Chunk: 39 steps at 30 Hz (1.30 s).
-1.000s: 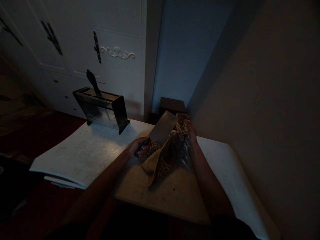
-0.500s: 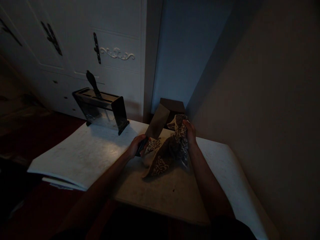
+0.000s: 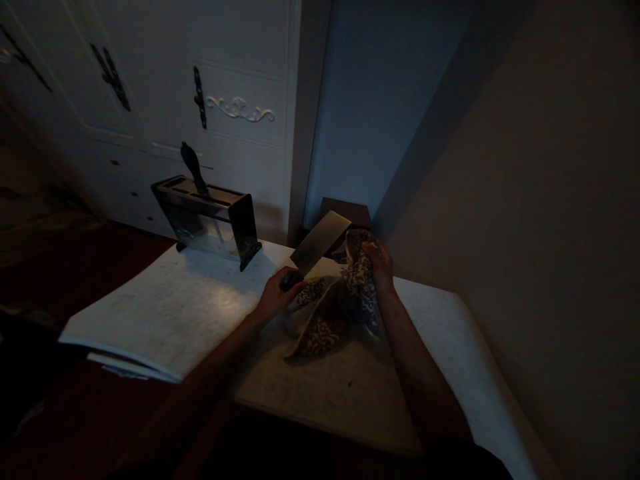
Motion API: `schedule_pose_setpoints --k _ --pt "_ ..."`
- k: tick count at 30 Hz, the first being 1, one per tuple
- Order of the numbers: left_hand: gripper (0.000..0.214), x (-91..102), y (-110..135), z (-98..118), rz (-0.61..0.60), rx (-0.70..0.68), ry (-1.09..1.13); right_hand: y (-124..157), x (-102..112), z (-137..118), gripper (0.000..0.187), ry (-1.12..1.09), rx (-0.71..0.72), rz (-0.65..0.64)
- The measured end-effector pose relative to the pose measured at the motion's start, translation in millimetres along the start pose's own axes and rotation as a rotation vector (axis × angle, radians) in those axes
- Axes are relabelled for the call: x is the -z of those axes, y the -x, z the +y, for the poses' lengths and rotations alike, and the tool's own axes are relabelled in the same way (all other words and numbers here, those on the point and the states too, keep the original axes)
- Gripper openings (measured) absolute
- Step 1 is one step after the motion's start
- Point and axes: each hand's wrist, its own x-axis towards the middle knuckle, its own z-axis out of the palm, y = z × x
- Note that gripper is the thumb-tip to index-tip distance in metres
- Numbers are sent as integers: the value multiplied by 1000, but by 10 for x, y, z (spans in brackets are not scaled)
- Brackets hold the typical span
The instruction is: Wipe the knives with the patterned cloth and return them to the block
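Observation:
A cleaver with a broad blade and a dark handle is gripped in my left hand, its blade slanting up and to the right. My right hand is closed around a bunched, brown-and-cream patterned cloth. The cloth's lower part hangs and spreads over a tan board. Blade and right hand are apart, with the cloth's upper folds close to the blade. The fingertips of my right hand are partly sunk in the folds.
A knife block with clear sides stands at the back left of the white table, one black-handled knife upright in it. Behind are a white cabinet and a brown box. A wall rises along the right.
My left hand has turned the cleaver, so its blade leans further right, toward the cloth. The right hand still grips the cloth at nearly the same spot. The view has shifted slightly.

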Motion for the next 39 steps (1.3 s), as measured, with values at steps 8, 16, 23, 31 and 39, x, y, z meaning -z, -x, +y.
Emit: schedule_pose_setpoints --k 8,16,23,31,39 --pt "32 23 24 -82 72 -53 -334 104 -73 -88 48 75 133 1" --pt "32 18 50 -103 -124 -37 -697 414 -335 -62 55 600 515 -419" --pt "24 -19 61 -88 -219 -93 -759 651 -508 -1 71 1178 516 -639" --pt "22 -25 63 -192 -193 -167 -743 749 -618 47 77 1404 485 -699" --pt "35 -14 65 -92 -284 -172 -894 563 -488 61 72 1375 456 -512"
